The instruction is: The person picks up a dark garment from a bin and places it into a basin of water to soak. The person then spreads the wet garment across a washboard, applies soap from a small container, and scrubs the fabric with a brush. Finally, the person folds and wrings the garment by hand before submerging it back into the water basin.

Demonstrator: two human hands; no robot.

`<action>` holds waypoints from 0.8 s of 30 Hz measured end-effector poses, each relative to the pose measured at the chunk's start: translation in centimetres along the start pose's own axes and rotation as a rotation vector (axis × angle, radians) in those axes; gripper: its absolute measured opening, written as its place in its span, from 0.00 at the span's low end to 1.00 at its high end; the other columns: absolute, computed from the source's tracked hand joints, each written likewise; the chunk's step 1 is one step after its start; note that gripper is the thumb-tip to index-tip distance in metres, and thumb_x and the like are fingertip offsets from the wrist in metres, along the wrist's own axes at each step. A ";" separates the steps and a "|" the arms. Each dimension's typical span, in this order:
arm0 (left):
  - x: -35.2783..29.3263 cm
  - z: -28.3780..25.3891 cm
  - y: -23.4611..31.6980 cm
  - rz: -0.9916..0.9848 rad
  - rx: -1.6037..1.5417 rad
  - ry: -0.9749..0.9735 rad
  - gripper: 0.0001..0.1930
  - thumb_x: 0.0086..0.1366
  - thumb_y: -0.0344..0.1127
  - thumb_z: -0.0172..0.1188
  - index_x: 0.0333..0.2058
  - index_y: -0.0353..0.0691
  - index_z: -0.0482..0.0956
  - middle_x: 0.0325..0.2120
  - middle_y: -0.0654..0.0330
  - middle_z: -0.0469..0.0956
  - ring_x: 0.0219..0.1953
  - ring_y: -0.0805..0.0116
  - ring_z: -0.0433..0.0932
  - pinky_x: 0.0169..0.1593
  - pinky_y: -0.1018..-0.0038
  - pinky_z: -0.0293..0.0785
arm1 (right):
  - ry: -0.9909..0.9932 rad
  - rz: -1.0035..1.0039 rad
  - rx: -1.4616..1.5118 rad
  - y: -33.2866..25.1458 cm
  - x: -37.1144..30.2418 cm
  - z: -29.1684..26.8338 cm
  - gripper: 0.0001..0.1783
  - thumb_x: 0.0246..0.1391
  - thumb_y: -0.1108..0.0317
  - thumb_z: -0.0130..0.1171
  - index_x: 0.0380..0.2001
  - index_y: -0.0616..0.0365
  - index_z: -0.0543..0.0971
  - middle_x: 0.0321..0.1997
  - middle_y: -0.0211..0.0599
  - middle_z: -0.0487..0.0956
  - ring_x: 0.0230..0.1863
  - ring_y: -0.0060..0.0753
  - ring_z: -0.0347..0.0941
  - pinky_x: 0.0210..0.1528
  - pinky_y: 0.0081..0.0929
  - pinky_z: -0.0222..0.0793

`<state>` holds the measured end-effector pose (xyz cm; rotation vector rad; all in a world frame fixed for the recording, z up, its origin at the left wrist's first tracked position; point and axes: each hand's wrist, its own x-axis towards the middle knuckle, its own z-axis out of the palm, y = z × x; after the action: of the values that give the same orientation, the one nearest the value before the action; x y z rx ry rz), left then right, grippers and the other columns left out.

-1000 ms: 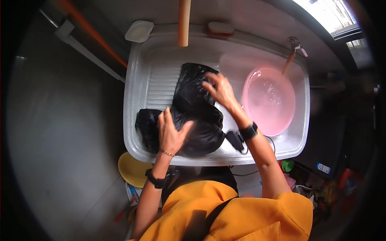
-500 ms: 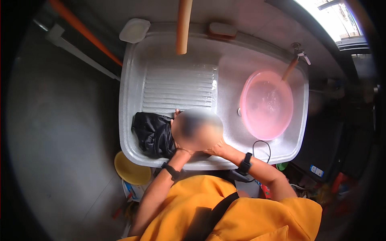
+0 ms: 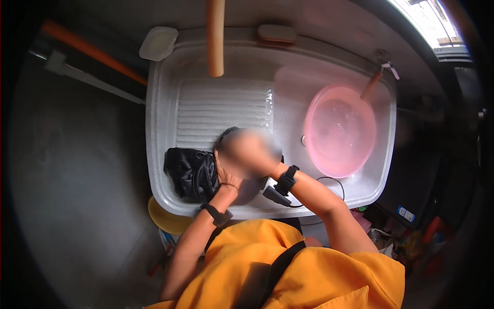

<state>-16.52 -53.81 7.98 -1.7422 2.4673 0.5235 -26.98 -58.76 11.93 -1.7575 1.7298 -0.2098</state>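
Observation:
My left hand [image 3: 226, 171] and my right hand [image 3: 263, 157] are close together over the front of the ribbed washboard [image 3: 224, 110] in a grey sink. A round blur covers most of both hands, so their fingers and anything between them are hidden. Dark material [image 3: 230, 133] peeks out past the blur's upper left edge. Beside my left hand, a crumpled shiny black cloth [image 3: 189, 174] lies in the sink's front left corner. Each wrist wears a black strap.
A pink basin [image 3: 339, 134] with water stands in the sink's right part, below a tap [image 3: 388, 68] with a hose piece. A brush [image 3: 277, 34] and a white dish [image 3: 158, 43] rest on the back rim. An orange pipe [image 3: 215, 38] hangs overhead. A yellow basin [image 3: 167, 219] sits below, front left.
My right hand and forearm have moved up and left, partly across my left hand. The view has shifted slightly. The black cloth stays in its corner.

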 end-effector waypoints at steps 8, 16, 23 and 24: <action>2.9 -3.1 -7.1 -0.156 -1.095 -0.236 0.24 0.57 0.40 0.54 0.50 0.35 0.67 0.53 0.47 0.65 0.50 0.53 0.68 0.51 0.67 0.65 | -0.063 0.058 0.178 0.6 0.9 -4.2 0.34 0.48 0.41 0.55 0.47 0.60 0.69 0.46 0.59 0.72 0.48 0.55 0.70 0.46 0.44 0.67; 5.2 -2.5 -2.7 0.070 -0.491 0.017 0.27 0.66 0.49 0.46 0.61 0.44 0.59 0.57 0.47 0.64 0.60 0.46 0.59 0.64 0.63 0.50 | 0.327 0.093 0.201 4.5 -1.9 -3.0 0.26 0.59 0.45 0.40 0.53 0.46 0.71 0.57 0.43 0.66 0.60 0.52 0.57 0.59 0.43 0.53; -1.9 -7.2 -0.5 0.240 -0.624 0.186 0.28 0.64 0.55 0.43 0.60 0.51 0.63 0.48 0.50 0.68 0.56 0.46 0.61 0.63 0.53 0.47 | 0.246 -0.094 0.560 1.9 -11.2 -0.4 0.24 0.54 0.46 0.47 0.45 0.50 0.73 0.57 0.43 0.64 0.65 0.53 0.48 0.59 0.61 0.42; -3.9 -7.4 -0.5 0.244 -0.559 0.165 0.28 0.64 0.56 0.42 0.60 0.51 0.63 0.51 0.50 0.64 0.57 0.44 0.58 0.62 0.50 0.45 | 0.282 -0.158 0.463 1.3 -12.8 -0.1 0.24 0.52 0.45 0.49 0.45 0.51 0.73 0.57 0.44 0.63 0.64 0.57 0.47 0.59 0.62 0.41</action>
<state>-13.72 -52.79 15.83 -1.6993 2.8654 1.2414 -29.59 -46.61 15.41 -1.5651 1.5636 -0.8897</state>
